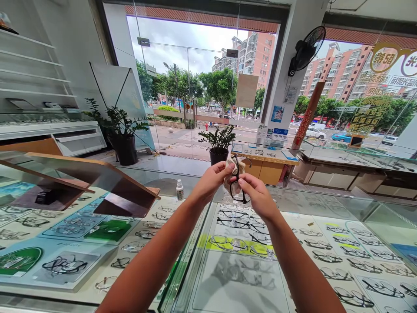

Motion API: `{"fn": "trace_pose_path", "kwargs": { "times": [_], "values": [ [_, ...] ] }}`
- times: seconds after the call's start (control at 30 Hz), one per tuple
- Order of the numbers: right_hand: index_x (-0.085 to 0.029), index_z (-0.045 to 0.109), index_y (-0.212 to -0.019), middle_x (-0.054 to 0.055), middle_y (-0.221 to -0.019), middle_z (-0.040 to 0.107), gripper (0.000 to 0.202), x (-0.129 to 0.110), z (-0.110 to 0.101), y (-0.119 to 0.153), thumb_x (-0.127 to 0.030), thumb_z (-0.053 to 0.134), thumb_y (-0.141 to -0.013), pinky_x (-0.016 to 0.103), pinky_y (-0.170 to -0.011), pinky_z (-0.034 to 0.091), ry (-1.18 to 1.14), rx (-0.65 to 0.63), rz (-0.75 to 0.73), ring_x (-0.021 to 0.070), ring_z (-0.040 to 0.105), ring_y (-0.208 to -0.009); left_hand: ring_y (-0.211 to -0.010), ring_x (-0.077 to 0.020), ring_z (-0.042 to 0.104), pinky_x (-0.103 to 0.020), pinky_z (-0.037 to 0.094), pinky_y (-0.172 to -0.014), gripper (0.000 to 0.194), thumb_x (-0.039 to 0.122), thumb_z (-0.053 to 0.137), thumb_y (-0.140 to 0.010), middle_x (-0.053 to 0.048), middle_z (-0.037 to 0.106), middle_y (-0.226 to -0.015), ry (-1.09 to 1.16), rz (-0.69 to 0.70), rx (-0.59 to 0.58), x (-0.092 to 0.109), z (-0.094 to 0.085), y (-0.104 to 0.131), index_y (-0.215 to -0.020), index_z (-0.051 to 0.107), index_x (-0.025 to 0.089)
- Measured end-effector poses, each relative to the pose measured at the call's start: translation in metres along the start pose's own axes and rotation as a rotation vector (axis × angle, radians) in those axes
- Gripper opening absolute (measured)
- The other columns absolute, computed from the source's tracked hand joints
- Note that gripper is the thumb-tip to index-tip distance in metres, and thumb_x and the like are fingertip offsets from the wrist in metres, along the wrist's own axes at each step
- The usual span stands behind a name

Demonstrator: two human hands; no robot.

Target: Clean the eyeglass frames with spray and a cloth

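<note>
A pair of dark-framed eyeglasses (236, 188) is held up over the glass counter, turned so one lens hangs low. My left hand (217, 174) pinches a pale cleaning cloth (240, 164) around the upper lens, which the cloth mostly hides. With closed fingers, my right hand (257, 193) grips the frame near its middle. One temple arm sticks out to the right above my right hand. On the counter top to the left of my hands stands a small white bottle (180, 190).
Rows of eyeglasses (232, 219) lie inside the glass display case below my arms. Slanted wooden-edged display boards (124, 182) stand on the counter at left. Potted plants (219, 143), a wooden cabinet (267, 167) and glass doors are beyond. A black fan (306, 51) hangs on the pillar.
</note>
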State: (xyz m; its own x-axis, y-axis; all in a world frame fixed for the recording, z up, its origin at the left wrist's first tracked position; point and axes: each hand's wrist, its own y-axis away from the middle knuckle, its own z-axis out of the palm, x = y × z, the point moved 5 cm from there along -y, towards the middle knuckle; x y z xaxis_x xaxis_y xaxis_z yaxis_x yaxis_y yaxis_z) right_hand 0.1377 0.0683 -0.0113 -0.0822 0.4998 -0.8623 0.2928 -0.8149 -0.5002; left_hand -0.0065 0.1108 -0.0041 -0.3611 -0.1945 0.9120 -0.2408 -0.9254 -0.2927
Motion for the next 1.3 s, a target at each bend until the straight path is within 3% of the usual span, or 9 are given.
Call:
{"fn": "trace_pose_path", "kwargs": {
  "times": [0.27, 0.43, 0.67, 0.77, 0.87, 0.93, 1.03, 1.1, 1.3],
  "values": [
    [-0.022, 0.080, -0.098, 0.006, -0.099, 0.074, 0.031, 0.005, -0.001, -0.001, -0.052, 0.075, -0.091, 0.033, -0.076, 0.042, -0.216, -0.055, 0.132, 0.0175, 0.056, -0.077, -0.069, -0.0073, 0.059, -0.020, 0.047, -0.064, 0.043, 0.034, 0.095, -0.076, 0.000, 0.066, -0.086, 0.161, -0.024, -0.232, 0.004, 0.005, 0.002, -0.103, 0.068, 0.013],
    [-0.021, 0.083, -0.093, 0.007, -0.092, 0.075, 0.031, 0.009, 0.000, -0.002, -0.050, 0.081, -0.085, 0.034, -0.077, 0.044, -0.311, -0.050, 0.197, 0.0184, 0.058, -0.078, -0.065, -0.0093, 0.059, -0.021, 0.046, -0.059, 0.039, 0.032, 0.095, -0.076, -0.001, 0.065, -0.075, 0.092, -0.006, -0.354, 0.008, 0.007, 0.004, -0.092, 0.067, 0.011],
    [-0.021, 0.080, -0.087, 0.006, -0.088, 0.074, 0.027, 0.010, 0.000, -0.001, -0.048, 0.076, -0.086, 0.034, -0.073, 0.040, -0.196, -0.031, 0.197, 0.0183, 0.051, -0.076, -0.053, -0.0077, 0.055, -0.021, 0.043, -0.046, 0.050, 0.045, 0.094, -0.075, 0.002, 0.065, -0.074, 0.074, 0.074, -0.224, -0.005, 0.009, -0.001, -0.101, 0.065, 0.013],
    [-0.020, 0.077, -0.083, 0.006, -0.087, 0.074, 0.026, 0.007, -0.001, -0.001, -0.045, 0.073, -0.087, 0.034, -0.073, 0.039, -0.143, -0.035, 0.189, 0.0180, 0.049, -0.075, -0.050, -0.0080, 0.054, -0.022, 0.043, -0.046, 0.049, 0.055, 0.088, -0.080, 0.000, 0.067, -0.073, 0.033, 0.134, -0.154, -0.006, 0.008, -0.004, -0.094, 0.067, 0.013],
    [-0.019, 0.077, -0.082, 0.006, -0.089, 0.075, 0.026, 0.005, -0.004, 0.000, -0.044, 0.072, -0.087, 0.034, -0.075, 0.039, -0.136, -0.052, 0.195, 0.0182, 0.051, -0.078, -0.048, -0.0105, 0.056, -0.024, 0.046, -0.048, 0.052, 0.064, 0.077, -0.087, -0.002, 0.067, -0.066, -0.035, 0.120, -0.181, -0.002, 0.005, -0.004, -0.087, 0.068, 0.013],
    [-0.019, 0.079, -0.086, 0.006, -0.092, 0.076, 0.027, 0.004, -0.008, 0.000, -0.045, 0.072, -0.088, 0.035, -0.077, 0.040, -0.134, -0.045, 0.193, 0.0188, 0.053, -0.079, -0.054, -0.0131, 0.061, -0.027, 0.051, -0.054, 0.051, 0.063, 0.080, -0.085, -0.004, 0.070, -0.070, -0.045, 0.082, -0.246, 0.003, 0.003, -0.002, -0.090, 0.070, 0.013],
    [-0.019, 0.081, -0.090, 0.007, -0.091, 0.077, 0.027, 0.005, -0.014, -0.001, -0.045, 0.072, -0.089, 0.035, -0.078, 0.041, -0.154, -0.029, 0.196, 0.0191, 0.054, -0.080, -0.068, -0.0151, 0.068, -0.028, 0.055, -0.066, 0.047, 0.047, 0.092, -0.077, -0.006, 0.074, -0.084, -0.026, 0.048, -0.330, 0.008, 0.003, 0.003, -0.103, 0.071, 0.013],
    [-0.019, 0.081, -0.089, 0.006, -0.088, 0.075, 0.026, 0.007, -0.016, -0.001, -0.044, 0.073, -0.088, 0.034, -0.075, 0.040, -0.173, -0.025, 0.199, 0.0185, 0.053, -0.078, -0.070, -0.0135, 0.067, -0.026, 0.054, -0.065, 0.049, 0.038, 0.095, -0.074, -0.005, 0.073, -0.087, -0.021, 0.055, -0.344, 0.006, 0.006, 0.005, -0.109, 0.070, 0.015],
    [-0.019, 0.079, -0.088, 0.007, -0.091, 0.073, 0.025, 0.005, -0.006, 0.002, -0.043, 0.072, -0.088, 0.033, -0.069, 0.037, -0.142, -0.071, 0.196, 0.0176, 0.048, -0.074, -0.047, -0.0077, 0.052, -0.022, 0.041, -0.044, 0.044, 0.053, 0.084, -0.085, 0.002, 0.066, -0.074, -0.020, 0.133, -0.184, -0.005, 0.011, 0.003, -0.099, 0.062, 0.018]
  ]
}}
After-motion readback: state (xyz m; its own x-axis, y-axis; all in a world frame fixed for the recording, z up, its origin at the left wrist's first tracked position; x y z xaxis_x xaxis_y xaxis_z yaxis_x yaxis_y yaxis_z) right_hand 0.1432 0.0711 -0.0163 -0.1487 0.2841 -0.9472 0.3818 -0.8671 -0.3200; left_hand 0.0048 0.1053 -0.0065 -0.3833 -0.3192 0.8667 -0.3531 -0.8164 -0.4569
